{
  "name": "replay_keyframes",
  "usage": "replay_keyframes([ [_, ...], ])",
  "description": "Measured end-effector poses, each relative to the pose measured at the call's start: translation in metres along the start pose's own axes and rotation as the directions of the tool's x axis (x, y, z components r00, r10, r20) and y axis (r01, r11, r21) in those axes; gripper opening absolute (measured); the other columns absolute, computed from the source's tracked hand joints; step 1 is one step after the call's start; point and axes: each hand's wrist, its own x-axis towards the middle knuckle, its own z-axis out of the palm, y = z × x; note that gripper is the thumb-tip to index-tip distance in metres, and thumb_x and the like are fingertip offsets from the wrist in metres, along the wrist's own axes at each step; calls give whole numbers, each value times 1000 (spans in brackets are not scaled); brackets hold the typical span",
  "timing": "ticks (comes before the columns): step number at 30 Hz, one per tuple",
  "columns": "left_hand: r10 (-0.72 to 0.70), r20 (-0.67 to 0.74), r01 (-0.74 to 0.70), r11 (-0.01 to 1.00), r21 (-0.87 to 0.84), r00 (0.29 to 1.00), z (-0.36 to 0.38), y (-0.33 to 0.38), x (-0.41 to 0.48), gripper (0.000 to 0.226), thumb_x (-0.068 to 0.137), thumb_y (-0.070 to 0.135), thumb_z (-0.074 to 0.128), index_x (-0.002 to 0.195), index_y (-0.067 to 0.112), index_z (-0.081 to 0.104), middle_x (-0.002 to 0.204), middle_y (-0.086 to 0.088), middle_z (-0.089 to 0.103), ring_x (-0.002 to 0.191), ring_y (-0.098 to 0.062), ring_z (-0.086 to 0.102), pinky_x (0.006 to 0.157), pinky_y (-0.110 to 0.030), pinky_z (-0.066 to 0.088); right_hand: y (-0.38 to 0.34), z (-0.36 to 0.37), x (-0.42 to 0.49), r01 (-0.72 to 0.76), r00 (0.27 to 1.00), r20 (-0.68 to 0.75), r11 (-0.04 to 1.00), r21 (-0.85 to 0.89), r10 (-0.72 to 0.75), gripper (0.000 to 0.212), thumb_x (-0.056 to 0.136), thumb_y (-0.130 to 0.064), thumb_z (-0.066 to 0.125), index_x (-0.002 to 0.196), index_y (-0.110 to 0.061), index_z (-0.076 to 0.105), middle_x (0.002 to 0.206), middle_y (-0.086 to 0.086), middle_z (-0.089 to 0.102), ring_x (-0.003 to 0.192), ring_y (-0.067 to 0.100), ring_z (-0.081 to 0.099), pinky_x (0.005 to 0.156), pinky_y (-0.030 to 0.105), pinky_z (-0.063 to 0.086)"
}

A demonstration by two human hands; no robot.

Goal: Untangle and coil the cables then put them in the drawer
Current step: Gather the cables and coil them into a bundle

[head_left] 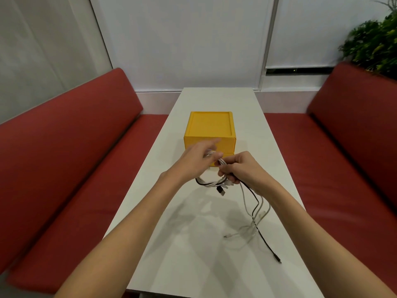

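Two red upholstered benches, the left bench (75,158) and the right bench (343,158), flank a long, narrow, smooth white tabletop (193,265); a leafy green plant (373,44) stands at the far right behind the right bench. Both bare forearms reach from the near edge and converge over the middle of the tabletop, the hands close together but not touching. The left hand (196,161) is turned palm down, its fingers stretched towards the far side and blurred; loops of the cables (211,183) run round it, and I cannot tell whether thumb and fingers pinch them. The right hand (242,171) is curled into a fist clamped on the same bundle just right of the left hand. A matte yellow drawer box (209,127), square with a recessed top, sits just beyond the hands on the tabletop; its drawer fronts are partly hidden by them. The cables are thin and round, white strands mixed with black; the coiled part hangs under the hands, and the loose tails trail to the near right onto the tabletop. A flat black plug (286,191) dangles below the coil; the black cable (265,241) ends nearest.
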Motion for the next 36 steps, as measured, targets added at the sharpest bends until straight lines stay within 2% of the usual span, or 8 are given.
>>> replay_keyframes([
  [3, 29, 36, -28, 998, -54, 999, 0, -3, 1, 26, 95, 26, 58, 116, 18, 70, 84, 7, 68, 75, -2, 59, 70, -21, 40, -6, -8, -4, -7, 998, 67, 1000, 3, 6, 9, 87, -2, 62, 85, 0, 71, 58, 1, 63, 48, 14, 43, 46, 23, 36],
  [6, 22, 72, -2, 967, -256, 997, -7, -9, -1, 19, 94, 23, 60, 103, 17, 75, 55, 6, 44, 55, -12, 37, 55, -25, 30, -16, -29, -7, -9, 986, 164, 1000, -5, 10, 17, 85, -6, 69, 101, 0, 66, 64, 1, 66, 53, 14, 51, 51, 23, 42],
  [11, 47, 168, 31, 899, -437, 985, -18, -7, -7, 18, 95, 14, 56, 103, 11, 71, 53, 14, 54, 58, -8, 36, 54, -18, 33, -27, -54, -4, 117, 931, 357, 988, -103, -73, 28, 76, -6, 76, 103, -4, 70, 93, 18, 69, 67, 15, 54, 63, 23, 47],
  [19, 58, 166, 65, 759, -647, 984, -19, -14, -5, 21, 88, 20, 59, 96, 7, 74, 78, -8, 63, 59, -9, 37, 54, -19, 32, -16, -59, 0, 121, 901, 424, 992, -39, -93, 27, 85, -22, 64, 100, -1, 71, 79, 2, 67, 61, 14, 39, 56, 18, 36],
  [24, 49, 78, 23, 684, -729, 996, -12, -14, -4, 22, 89, 17, 57, 97, 3, 72, 82, -12, 64, 59, -10, 38, 52, -18, 33, -2, -55, 5, 41, 897, 417, 968, 248, -145, 12, 80, -22, 71, 81, -9, 73, 63, 3, 46, 52, 9, 39, 52, 17, 34],
  [30, -25, 10, 21, 483, -876, 1000, 0, -6, -1, 22, 95, 8, 50, 96, -1, 70, 76, -8, 67, 56, -8, 39, 48, -16, 33, 27, -34, 10, -52, 887, 384, 769, 637, -257, 33, 62, -25, 86, 87, -8, 73, 78, 6, 71, 68, 14, 67, 65, 25, 55],
  [34, -132, -13, 32, 335, -942, 991, 11, -1, 1, 20, 96, 7, 49, 97, -1, 67, 75, -8, 68, 53, -6, 39, 46, -14, 34, 33, -6, 10, -45, 937, 227, 556, 830, -265, 47, 53, -22, 91, 97, -18, 72, 73, 2, 66, 57, 11, 59, 52, 25, 50],
  [36, -188, -36, 15, 264, -964, 981, 18, -1, 2, 19, 96, 8, 49, 97, -1, 67, 74, -6, 68, 52, -5, 40, 45, -13, 34, 30, 7, 8, -43, 958, 154, 410, 911, -242, 26, 71, -23, 78, 96, -24, 72, 67, -2, 60, 50, 8, 52, 50, 22, 45],
])
